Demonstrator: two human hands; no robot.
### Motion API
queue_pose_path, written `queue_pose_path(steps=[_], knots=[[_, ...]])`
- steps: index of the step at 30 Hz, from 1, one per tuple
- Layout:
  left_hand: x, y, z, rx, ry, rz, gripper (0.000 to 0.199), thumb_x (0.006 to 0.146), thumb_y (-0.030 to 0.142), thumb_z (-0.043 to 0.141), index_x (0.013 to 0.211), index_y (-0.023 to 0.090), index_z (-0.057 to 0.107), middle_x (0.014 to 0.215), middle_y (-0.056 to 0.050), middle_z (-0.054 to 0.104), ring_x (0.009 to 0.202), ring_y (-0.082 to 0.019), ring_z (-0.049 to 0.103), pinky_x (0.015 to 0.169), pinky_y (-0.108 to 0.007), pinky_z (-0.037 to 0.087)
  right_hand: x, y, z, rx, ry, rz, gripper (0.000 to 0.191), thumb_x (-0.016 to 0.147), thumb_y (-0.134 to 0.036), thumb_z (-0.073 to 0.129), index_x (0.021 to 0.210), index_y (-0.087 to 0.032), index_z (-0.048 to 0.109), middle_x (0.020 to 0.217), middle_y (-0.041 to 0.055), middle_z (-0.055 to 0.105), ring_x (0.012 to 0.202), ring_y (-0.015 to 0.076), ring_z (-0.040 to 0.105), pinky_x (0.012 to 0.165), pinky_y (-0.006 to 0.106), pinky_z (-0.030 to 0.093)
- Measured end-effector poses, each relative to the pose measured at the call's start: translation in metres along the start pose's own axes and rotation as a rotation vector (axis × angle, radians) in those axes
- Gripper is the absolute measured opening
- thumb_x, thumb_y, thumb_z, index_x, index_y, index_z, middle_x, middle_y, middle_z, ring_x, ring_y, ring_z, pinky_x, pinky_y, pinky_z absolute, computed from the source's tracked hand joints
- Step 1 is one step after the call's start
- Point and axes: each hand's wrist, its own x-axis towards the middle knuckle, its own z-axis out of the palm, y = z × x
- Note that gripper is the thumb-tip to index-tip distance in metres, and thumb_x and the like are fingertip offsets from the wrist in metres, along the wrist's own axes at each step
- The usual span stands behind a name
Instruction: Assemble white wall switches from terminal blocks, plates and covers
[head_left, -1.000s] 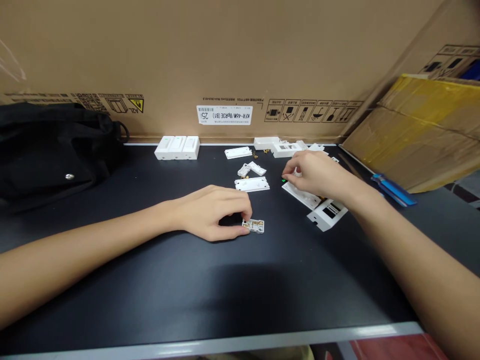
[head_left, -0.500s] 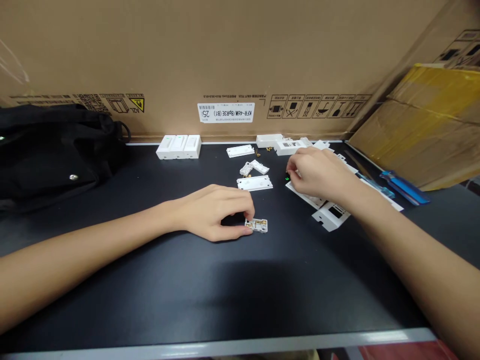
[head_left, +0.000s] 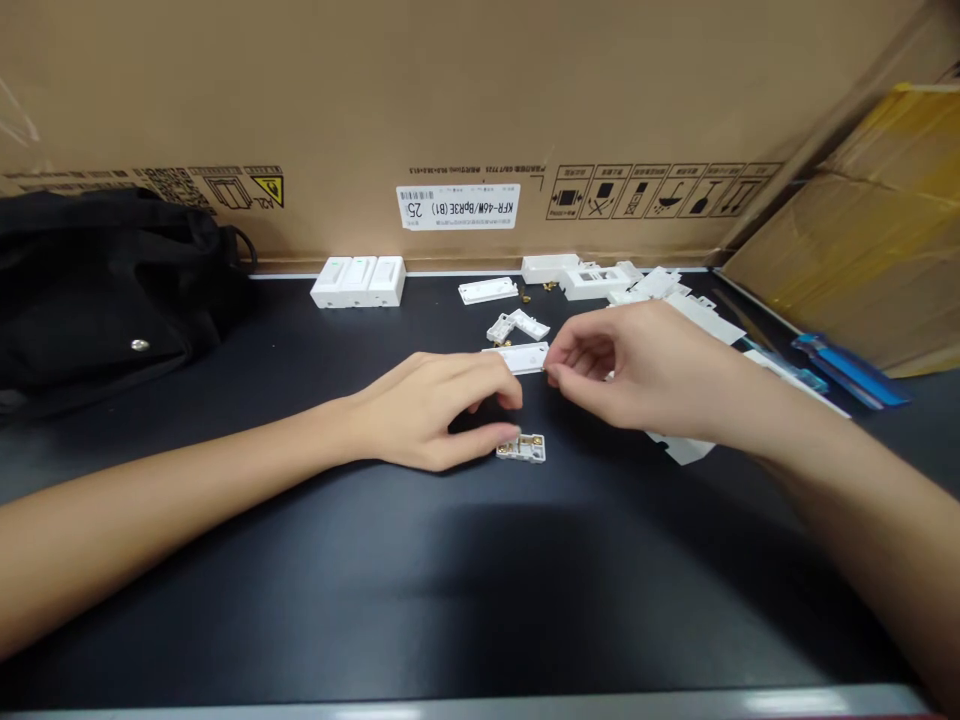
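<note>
A small white plastic base with brass contacts [head_left: 521, 448] lies on the dark tabletop. My left hand [head_left: 442, 410] rests just left of and behind it; the thumb tip overlaps its upper edge and the index finger is raised apart from the thumb. Whether the thumb touches the base I cannot tell. To the right, my right hand [head_left: 630, 360] is held with thumb and index fingertip pinched; anything between them is too small to name. Its fingertips are at the right end of a white flat cover [head_left: 521, 358], and the hand partly hides white parts behind it.
A row of white switch units [head_left: 358, 282] stands at the back. Another flat cover [head_left: 488, 290], small white pieces [head_left: 517, 325], brass bits [head_left: 550, 286] and white housings [head_left: 596, 281] lie behind the hands. A blue-handled screwdriver [head_left: 851, 370], black bag [head_left: 112, 290] and cardboard boxes [head_left: 847, 240] surround them.
My right hand has come left from the white parts towards the small base, fingertips pinched. My left index finger has lifted off the base. The view has shifted slightly.
</note>
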Motion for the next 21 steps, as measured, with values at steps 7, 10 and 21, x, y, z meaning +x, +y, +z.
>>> queue_pose_path(steps=[7,10,21], knots=[[-0.001,-0.003,0.004,0.037,0.202,0.048,0.013,0.102,0.026,0.063,0.114,0.021,0.063,0.104,-0.005,0.073,0.089,-0.013,0.070,0.077,-0.023,0.055,-0.002,-0.012,0.006,0.417,-0.180,-0.032,0.005,0.084,-0.020,0.069,0.081,-0.021,0.071,0.071,0.0006,0.073,0.063,0.0153,0.067,0.054,0.026,0.051],[-0.001,-0.003,0.004,-0.017,0.250,0.070,0.008,0.100,0.022,0.066,0.108,0.023,0.066,0.096,-0.003,0.075,0.089,-0.013,0.072,0.080,-0.023,0.058,-0.002,-0.013,0.008,0.501,-0.215,-0.004,0.007,0.088,-0.023,0.070,0.081,-0.022,0.070,0.073,0.0011,0.074,0.065,0.0156,0.070,0.056,0.026,0.054],[-0.001,-0.002,0.000,-0.211,0.151,0.090,0.013,0.098,0.021,0.069,0.110,0.024,0.071,0.100,-0.007,0.078,0.092,-0.017,0.075,0.081,-0.026,0.062,-0.004,-0.009,0.015,0.697,-0.262,0.099,0.014,0.089,-0.016,0.069,0.093,-0.024,0.059,0.075,0.0026,0.075,0.068,0.0196,0.072,0.052,0.028,0.052]])
